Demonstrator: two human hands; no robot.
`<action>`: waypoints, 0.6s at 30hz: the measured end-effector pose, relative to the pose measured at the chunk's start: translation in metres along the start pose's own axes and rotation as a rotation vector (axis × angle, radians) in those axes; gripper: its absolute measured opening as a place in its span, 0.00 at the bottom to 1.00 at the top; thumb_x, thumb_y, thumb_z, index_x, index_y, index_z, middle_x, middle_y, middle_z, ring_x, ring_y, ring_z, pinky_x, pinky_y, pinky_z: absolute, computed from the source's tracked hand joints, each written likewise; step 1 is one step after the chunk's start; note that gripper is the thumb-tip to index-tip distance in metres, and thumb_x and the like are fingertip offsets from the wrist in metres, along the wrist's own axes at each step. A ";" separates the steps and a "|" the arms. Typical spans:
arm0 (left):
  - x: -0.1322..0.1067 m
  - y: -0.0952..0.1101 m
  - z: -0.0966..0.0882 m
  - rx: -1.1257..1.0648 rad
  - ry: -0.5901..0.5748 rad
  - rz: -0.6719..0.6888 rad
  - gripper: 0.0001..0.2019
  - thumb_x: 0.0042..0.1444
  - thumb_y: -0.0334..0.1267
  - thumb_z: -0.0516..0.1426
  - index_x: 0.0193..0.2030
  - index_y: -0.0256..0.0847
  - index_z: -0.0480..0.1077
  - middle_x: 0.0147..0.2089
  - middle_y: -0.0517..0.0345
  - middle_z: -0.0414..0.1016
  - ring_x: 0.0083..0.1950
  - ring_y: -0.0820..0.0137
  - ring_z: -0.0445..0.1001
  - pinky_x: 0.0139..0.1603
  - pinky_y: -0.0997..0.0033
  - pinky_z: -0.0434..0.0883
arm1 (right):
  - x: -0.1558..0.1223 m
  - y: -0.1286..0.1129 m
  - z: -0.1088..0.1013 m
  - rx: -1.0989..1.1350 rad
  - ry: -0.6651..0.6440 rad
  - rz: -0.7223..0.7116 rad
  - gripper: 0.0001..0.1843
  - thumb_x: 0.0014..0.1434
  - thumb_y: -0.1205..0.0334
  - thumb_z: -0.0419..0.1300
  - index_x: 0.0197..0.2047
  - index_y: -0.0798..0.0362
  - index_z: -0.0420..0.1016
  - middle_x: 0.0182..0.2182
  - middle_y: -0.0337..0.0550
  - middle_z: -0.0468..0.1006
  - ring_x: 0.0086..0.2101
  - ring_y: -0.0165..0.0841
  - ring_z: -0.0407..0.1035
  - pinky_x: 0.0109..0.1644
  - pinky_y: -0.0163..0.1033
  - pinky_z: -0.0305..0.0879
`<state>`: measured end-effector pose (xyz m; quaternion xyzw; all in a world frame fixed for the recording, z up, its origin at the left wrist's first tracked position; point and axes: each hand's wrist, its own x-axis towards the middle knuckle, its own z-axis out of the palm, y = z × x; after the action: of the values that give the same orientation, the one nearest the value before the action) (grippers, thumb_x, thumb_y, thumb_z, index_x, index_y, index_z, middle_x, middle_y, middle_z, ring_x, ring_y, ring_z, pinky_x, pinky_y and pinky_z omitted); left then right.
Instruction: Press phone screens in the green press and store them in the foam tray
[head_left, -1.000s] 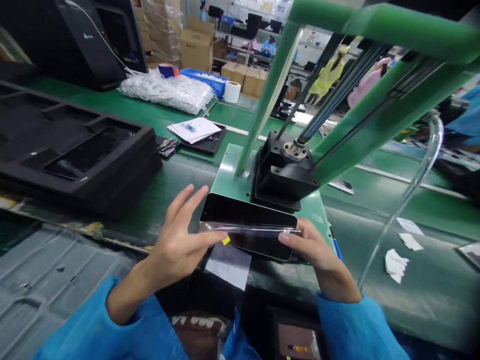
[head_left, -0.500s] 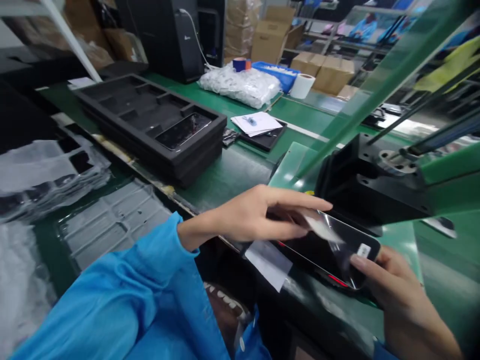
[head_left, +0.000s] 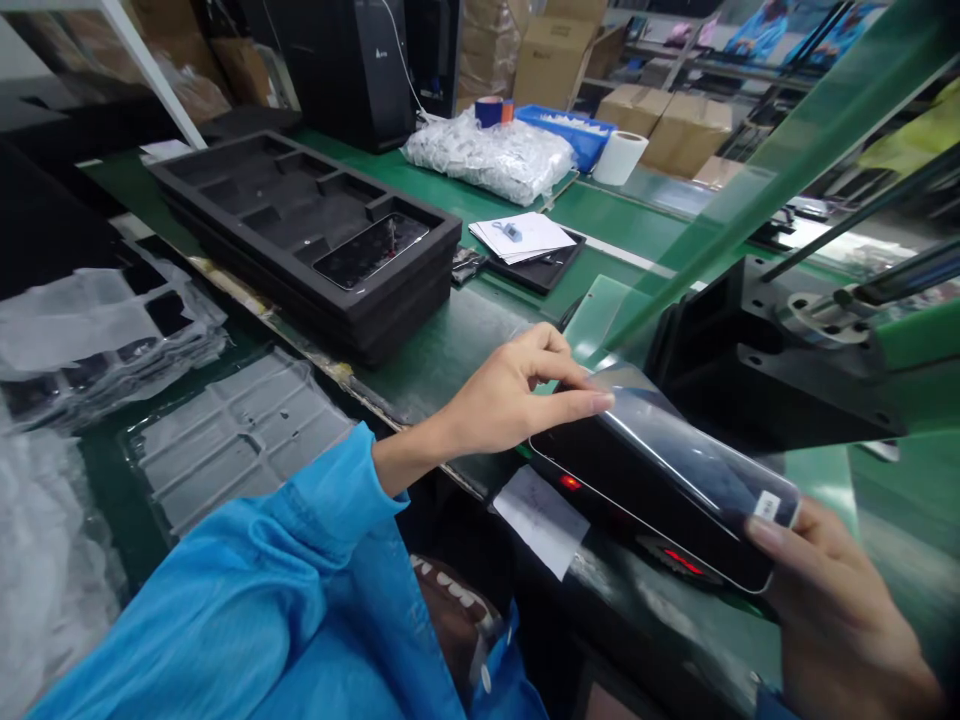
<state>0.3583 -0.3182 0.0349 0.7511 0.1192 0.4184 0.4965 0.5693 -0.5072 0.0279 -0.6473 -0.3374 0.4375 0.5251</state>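
Note:
A black phone [head_left: 637, 480] with a clear protective film [head_left: 690, 450] over its glass is held tilted at the front edge of the green bench. My left hand [head_left: 510, 395] pinches the phone's upper left corner, thumb and fingers pressed together on the film's edge. My right hand [head_left: 832, 600] grips the phone's lower right end, thumb on a small white tab. Behind the phone stands a black press block [head_left: 757, 370] on a green fixture plate [head_left: 607, 305].
A stack of black foam trays [head_left: 300, 230], one holding a phone, lies to the left. Clear plastic trays [head_left: 232, 430] sit lower left. A bag of white parts [head_left: 487, 155], papers [head_left: 521, 235], a white tape roll [head_left: 622, 155] and cardboard boxes [head_left: 555, 60] are behind.
The view swung left and down. My left hand went from spread fingers to a pinch at the phone's upper left corner, and the phone tilted with its right end lower.

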 end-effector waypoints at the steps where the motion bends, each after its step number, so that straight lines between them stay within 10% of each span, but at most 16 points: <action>1: -0.003 0.001 0.004 0.055 0.044 0.016 0.05 0.57 0.37 0.65 0.32 0.40 0.78 0.35 0.61 0.62 0.36 0.75 0.67 0.41 0.71 0.70 | 0.001 0.002 -0.001 0.009 -0.023 0.002 0.19 0.48 0.42 0.74 0.32 0.50 0.84 0.23 0.48 0.78 0.24 0.44 0.73 0.30 0.43 0.73; 8: -0.016 -0.007 0.043 0.544 0.391 0.240 0.07 0.65 0.38 0.57 0.37 0.39 0.74 0.45 0.50 0.69 0.45 0.66 0.69 0.47 0.62 0.70 | 0.005 0.016 -0.014 -0.008 -0.082 -0.039 0.16 0.53 0.46 0.72 0.31 0.52 0.82 0.23 0.47 0.77 0.21 0.38 0.68 0.26 0.38 0.67; 18: 0.003 -0.020 0.007 0.513 0.067 0.487 0.09 0.67 0.39 0.55 0.36 0.39 0.71 0.34 0.58 0.69 0.34 0.75 0.70 0.35 0.76 0.69 | -0.003 0.009 -0.009 -0.108 -0.043 -0.042 0.23 0.49 0.43 0.71 0.19 0.52 0.75 0.15 0.45 0.69 0.16 0.35 0.62 0.19 0.37 0.57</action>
<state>0.3700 -0.3108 0.0183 0.8435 0.0541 0.5055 0.1732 0.5764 -0.5152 0.0198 -0.6580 -0.3852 0.4215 0.4910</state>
